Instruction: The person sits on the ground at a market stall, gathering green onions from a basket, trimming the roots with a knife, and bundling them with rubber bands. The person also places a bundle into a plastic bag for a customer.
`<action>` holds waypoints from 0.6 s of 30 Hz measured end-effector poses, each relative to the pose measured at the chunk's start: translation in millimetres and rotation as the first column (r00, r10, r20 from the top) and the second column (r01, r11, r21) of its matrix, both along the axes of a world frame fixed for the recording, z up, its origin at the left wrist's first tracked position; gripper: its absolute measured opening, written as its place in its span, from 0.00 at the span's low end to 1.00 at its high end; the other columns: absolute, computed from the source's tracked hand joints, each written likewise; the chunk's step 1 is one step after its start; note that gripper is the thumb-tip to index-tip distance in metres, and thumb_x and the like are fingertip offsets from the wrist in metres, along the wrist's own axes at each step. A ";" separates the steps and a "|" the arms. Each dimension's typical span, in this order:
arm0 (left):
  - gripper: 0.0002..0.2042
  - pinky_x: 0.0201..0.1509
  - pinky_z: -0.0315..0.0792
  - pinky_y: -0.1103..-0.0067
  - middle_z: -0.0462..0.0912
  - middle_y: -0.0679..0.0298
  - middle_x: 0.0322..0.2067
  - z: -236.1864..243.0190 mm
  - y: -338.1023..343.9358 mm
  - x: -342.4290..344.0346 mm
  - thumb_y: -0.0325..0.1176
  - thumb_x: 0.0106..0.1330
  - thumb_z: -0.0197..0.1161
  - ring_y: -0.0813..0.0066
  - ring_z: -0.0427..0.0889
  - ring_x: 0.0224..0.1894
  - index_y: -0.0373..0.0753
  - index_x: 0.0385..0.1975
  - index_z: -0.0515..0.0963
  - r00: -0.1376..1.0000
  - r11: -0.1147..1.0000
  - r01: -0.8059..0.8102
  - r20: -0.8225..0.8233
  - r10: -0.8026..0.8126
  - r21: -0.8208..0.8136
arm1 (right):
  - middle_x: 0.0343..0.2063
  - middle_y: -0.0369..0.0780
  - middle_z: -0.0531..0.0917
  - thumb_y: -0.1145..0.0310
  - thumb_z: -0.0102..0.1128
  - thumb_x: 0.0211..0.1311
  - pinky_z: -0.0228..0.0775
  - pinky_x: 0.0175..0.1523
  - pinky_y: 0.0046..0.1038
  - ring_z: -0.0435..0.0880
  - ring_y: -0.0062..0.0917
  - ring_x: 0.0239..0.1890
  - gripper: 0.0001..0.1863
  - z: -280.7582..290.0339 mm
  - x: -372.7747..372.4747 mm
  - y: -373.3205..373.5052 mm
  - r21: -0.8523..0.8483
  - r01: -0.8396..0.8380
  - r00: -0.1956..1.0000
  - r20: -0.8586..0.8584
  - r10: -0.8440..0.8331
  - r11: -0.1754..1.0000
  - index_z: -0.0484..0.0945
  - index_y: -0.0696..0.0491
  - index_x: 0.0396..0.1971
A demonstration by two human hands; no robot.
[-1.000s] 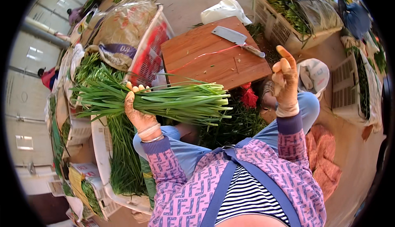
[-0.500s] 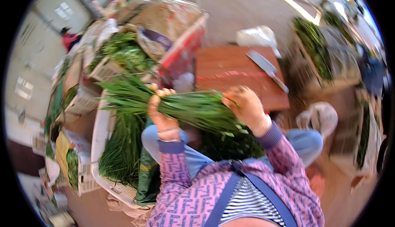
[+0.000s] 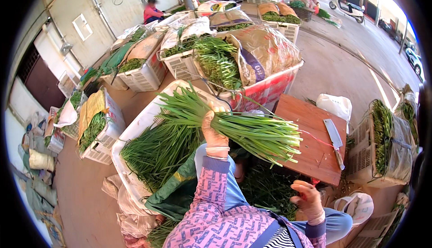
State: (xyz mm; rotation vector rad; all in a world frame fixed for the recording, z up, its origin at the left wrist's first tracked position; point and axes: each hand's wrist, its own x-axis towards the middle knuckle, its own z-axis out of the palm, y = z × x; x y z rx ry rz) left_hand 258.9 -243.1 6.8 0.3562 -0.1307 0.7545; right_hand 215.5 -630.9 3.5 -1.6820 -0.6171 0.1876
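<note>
crossing the frame's centre, the green bunch point(image 3: 256, 131) slants down rightward, the left hand point(image 3: 214, 130) wrapped round it, stalk ends point(image 3: 291, 145) above the half-curled, seemingly empty right hand point(image 3: 309, 201) at lower right.

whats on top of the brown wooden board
On the flat brown wooden board lie a thin red string and a broad silver-bladed cleaver. The long green leafy bunch in the left hand covers part of the board's left side; whatever is there cannot be seen.
</note>
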 end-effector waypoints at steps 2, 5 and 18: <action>0.17 0.57 0.71 0.64 0.81 0.65 0.37 -2.4 -0.5 3.5 0.30 0.60 0.61 0.67 0.80 0.45 0.37 0.50 0.74 0.999 1.000 0.021 0.029 -0.022 0.012 | 0.36 0.37 0.83 0.66 0.64 0.58 0.70 0.45 0.24 0.79 0.21 0.38 0.10 -1.0 6.3 -11.5 0.113 0.156 0.979 -0.151 -0.139 0.981 0.81 0.56 0.36; 0.16 0.52 0.72 0.66 0.79 0.64 0.34 4.5 -12.9 15.9 0.32 0.58 0.62 0.66 0.78 0.40 0.36 0.46 0.76 1.000 1.000 0.000 -0.001 0.000 0.027 | 0.39 0.38 0.81 0.69 0.62 0.57 0.69 0.44 0.22 0.77 0.19 0.39 0.12 7.5 20.4 -27.4 0.234 0.373 0.927 -0.121 -0.354 0.898 0.78 0.57 0.39; 0.10 0.43 0.78 0.58 0.83 0.62 0.34 -18.2 0.1 17.6 0.37 0.56 0.62 0.64 0.81 0.38 0.41 0.36 0.79 0.892 0.971 0.161 -0.394 -0.221 -0.179 | 0.69 0.49 0.53 0.40 0.43 0.65 0.41 0.71 0.39 0.49 0.35 0.72 0.37 34.9 28.7 -18.5 0.041 0.391 0.884 0.262 -0.388 0.919 0.66 0.58 0.60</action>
